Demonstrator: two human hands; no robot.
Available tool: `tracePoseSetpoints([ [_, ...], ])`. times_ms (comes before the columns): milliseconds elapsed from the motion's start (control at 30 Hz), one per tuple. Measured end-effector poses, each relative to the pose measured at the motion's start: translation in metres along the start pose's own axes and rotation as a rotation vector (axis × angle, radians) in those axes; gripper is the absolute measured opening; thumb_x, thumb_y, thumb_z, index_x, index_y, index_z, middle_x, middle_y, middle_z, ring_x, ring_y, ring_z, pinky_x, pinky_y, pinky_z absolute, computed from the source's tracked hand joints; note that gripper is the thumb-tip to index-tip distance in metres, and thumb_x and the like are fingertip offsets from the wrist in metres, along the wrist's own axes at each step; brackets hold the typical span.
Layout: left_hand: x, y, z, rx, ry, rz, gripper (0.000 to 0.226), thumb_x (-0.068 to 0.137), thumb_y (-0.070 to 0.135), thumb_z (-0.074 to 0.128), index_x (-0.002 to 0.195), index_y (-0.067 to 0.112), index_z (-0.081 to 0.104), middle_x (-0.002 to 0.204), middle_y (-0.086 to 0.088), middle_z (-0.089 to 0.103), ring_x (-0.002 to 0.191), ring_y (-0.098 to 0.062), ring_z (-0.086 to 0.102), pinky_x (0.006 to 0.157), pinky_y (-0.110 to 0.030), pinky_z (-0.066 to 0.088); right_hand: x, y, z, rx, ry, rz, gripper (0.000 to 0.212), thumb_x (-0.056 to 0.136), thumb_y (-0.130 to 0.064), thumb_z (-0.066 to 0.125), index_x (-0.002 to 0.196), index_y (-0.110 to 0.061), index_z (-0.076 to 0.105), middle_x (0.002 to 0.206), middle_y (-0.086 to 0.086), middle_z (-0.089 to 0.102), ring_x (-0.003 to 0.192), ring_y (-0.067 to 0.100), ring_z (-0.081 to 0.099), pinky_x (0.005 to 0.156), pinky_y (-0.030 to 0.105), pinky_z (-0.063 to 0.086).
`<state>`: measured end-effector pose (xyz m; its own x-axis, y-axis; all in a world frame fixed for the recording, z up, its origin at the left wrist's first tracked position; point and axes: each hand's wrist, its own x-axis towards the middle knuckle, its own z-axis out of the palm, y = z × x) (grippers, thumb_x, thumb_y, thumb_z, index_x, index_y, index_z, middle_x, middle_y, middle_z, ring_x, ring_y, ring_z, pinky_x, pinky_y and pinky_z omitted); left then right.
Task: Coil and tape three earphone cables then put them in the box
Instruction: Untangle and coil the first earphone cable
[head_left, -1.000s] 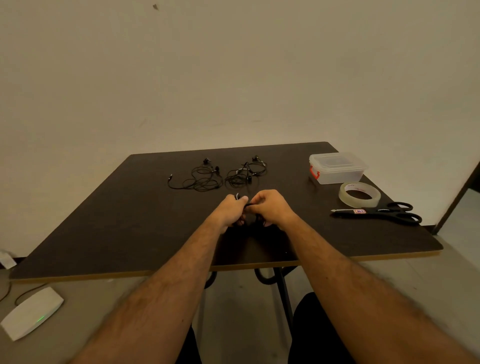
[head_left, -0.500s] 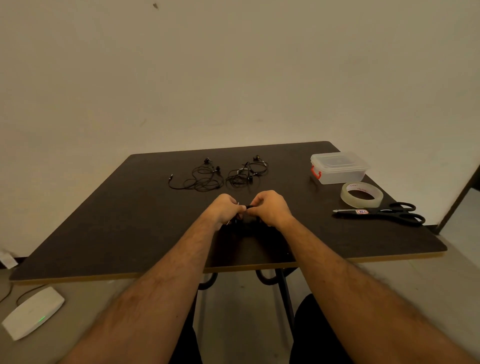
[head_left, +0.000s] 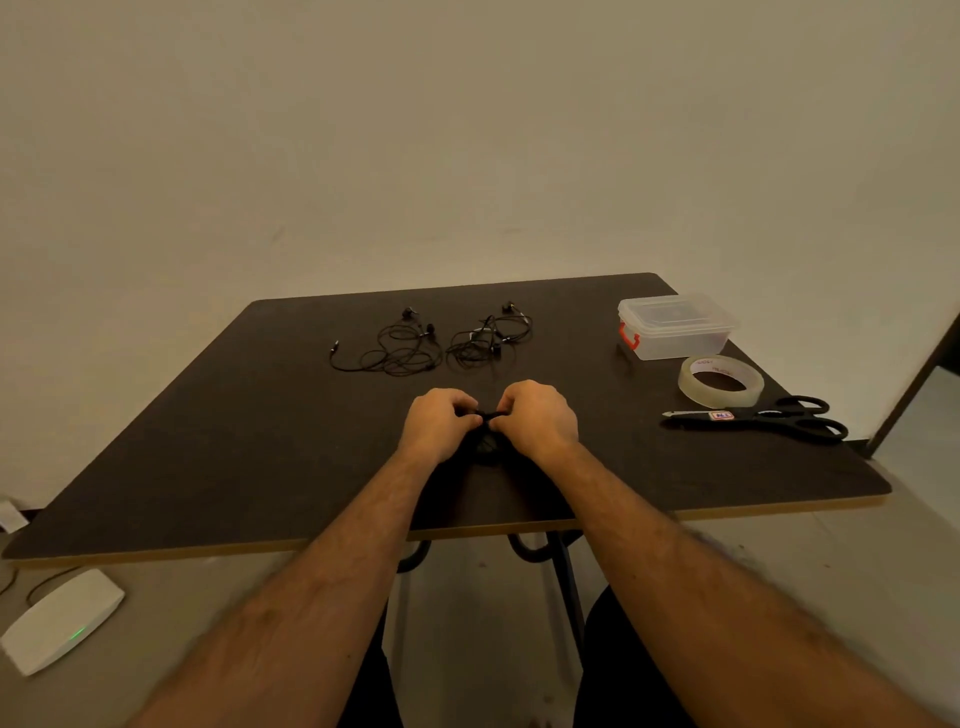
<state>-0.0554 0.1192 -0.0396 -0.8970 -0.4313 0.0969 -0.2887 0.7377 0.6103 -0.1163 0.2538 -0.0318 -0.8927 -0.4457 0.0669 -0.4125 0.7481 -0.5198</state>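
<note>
i have the first earphone cable (head_left: 487, 414) pinched between both sets of curled fingers, my left hand (head_left: 439, 423) and my right hand (head_left: 537, 420) clamped on it from either side with a short black stretch showing taut between them. i hold it close in front of me, just above the table (head_left: 218, 441) near the middle of its near edge, because winding a thin cord needs both hands tight together and the loops kept from springing loose; the rest of the cable hangs dark below my knuckles and i cannot tell how many turns it has. my fists sit knuckles up, thumbs tucked inward, both forearms reaching straight out from the near edge and meeting in a narrow v. the other two earphone cables, one (head_left: 392, 345) and the other (head_left: 488, 338), lie loose and tangled side by side toward the far edge, waiting their turn. at the far right corner stands the box (head_left: 675, 327) with its lid on, and along the right edge the tape roll (head_left: 721, 382) and scissors (head_left: 763, 418) lie near my right hand for the binding step, which i judge comes next.
</note>
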Motion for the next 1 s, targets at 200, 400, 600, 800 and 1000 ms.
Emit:
tracePoseSetpoints([
  [200,-0.003,-0.004,-0.001,-0.010,0.053,-0.008,0.043,0.085,0.026,0.076,0.125,0.016,0.065,0.124,-0.002,0.066,0.113,-0.015,0.060,0.087,-0.024,0.045,-0.003,-0.003,0.001,-0.085,-0.005,-0.045,0.009,0.093,-0.031,0.064,0.100,-0.024,0.065,0.092,-0.003,0.065,0.082,0.012,0.062,0.072,0.031,0.057],
  [400,-0.010,-0.003,0.000,0.125,0.166,-0.049,0.041,0.083,0.043,0.075,0.117,0.020,0.068,0.116,0.000,0.067,0.102,-0.014,0.062,0.077,-0.026,0.049,-0.006,-0.004,0.004,-0.120,0.004,-0.070,0.013,0.095,-0.032,0.061,0.104,-0.023,0.065,0.094,-0.002,0.066,0.084,0.013,0.063,0.077,0.035,0.058],
  [600,-0.016,0.004,-0.002,0.155,0.036,-0.137,0.054,0.080,0.053,0.075,0.119,0.019,0.060,0.106,0.003,0.064,0.088,-0.011,0.057,0.067,-0.027,0.045,-0.008,-0.004,0.005,-0.106,0.021,-0.062,0.011,0.094,-0.032,0.062,0.100,-0.024,0.065,0.092,-0.004,0.066,0.082,0.011,0.062,0.075,0.034,0.057],
  [800,-0.013,0.003,-0.004,0.146,-0.021,-0.124,0.043,0.087,0.027,0.073,0.127,0.016,0.062,0.117,-0.003,0.067,0.098,-0.014,0.062,0.077,-0.025,0.048,-0.007,-0.002,0.000,-0.083,0.010,-0.029,0.012,0.094,-0.033,0.064,0.101,-0.024,0.066,0.093,-0.003,0.066,0.083,0.011,0.062,0.074,0.031,0.057],
  [1000,-0.018,-0.003,-0.002,0.091,0.044,-0.121,0.045,0.085,0.026,0.076,0.126,0.017,0.063,0.108,-0.001,0.070,0.098,-0.015,0.065,0.084,-0.030,0.054,-0.010,-0.002,0.004,-0.095,0.053,-0.027,0.015,0.093,-0.036,0.064,0.102,-0.023,0.067,0.093,-0.004,0.066,0.083,0.010,0.061,0.069,0.028,0.054],
])
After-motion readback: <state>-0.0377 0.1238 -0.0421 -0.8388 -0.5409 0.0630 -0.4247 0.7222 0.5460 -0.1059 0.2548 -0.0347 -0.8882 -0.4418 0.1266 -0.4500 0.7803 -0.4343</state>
